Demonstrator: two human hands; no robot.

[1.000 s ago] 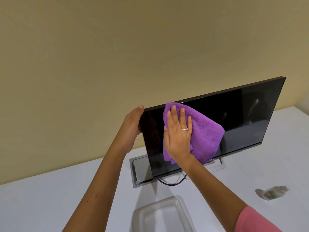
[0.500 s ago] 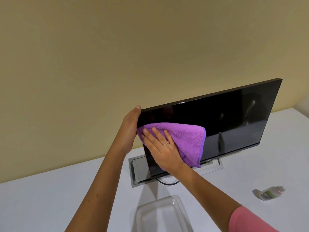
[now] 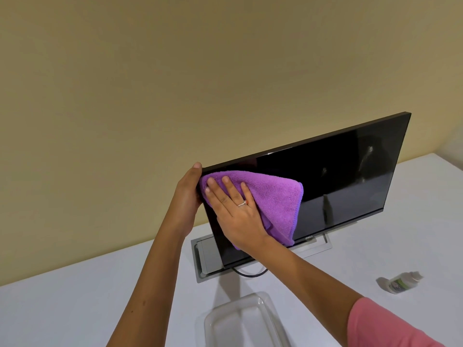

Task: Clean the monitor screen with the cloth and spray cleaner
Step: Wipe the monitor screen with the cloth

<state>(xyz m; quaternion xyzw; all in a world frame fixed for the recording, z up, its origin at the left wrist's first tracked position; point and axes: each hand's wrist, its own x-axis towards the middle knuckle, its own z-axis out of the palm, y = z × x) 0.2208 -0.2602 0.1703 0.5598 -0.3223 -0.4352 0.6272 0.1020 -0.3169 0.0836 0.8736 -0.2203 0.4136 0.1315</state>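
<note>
A black monitor (image 3: 345,176) stands tilted on a white table, its dark screen facing me. My left hand (image 3: 186,194) grips the monitor's upper left corner, thumb on the top edge. My right hand (image 3: 233,209) lies flat with fingers spread on a purple cloth (image 3: 275,199), pressing it against the left part of the screen near the top left corner. The small white spray cleaner bottle (image 3: 400,281) lies on its side on the table at the right, apart from both hands.
A clear plastic tray (image 3: 268,306) sits on the white table (image 3: 75,309) in front of the monitor. The monitor's grey stand base (image 3: 200,256) and a black cable (image 3: 250,274) are under the screen. A beige wall rises behind.
My right hand has slid the cloth left from the screen's upper middle, down and then back up toward the top left corner. My left hand has stayed on the corner.
</note>
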